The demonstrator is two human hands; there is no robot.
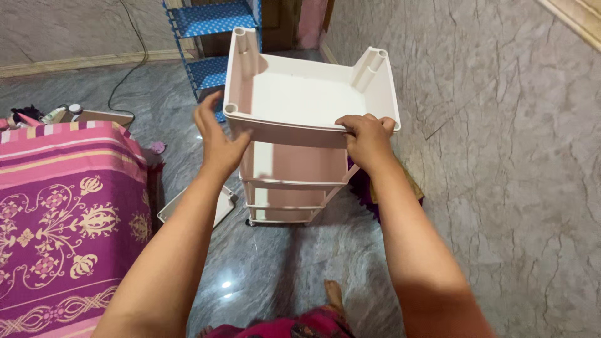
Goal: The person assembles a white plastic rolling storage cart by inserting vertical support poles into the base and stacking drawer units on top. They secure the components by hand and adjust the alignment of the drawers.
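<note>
I'm seating the white top tray on the stacked drawer frame at centre frame: right hand clamping its near rim, left hand spread open against the corner. One loose panel is lying lower left, unfitted.

This is a room in a home, likely a bedroom. A bed with a pink and purple patterned cover stands at the left on a polished grey marble floor. Marble-look tiles cover the wall, a blue fabric shelf stands behind, and a white plastic drawer rack sits mid-floor.
</note>
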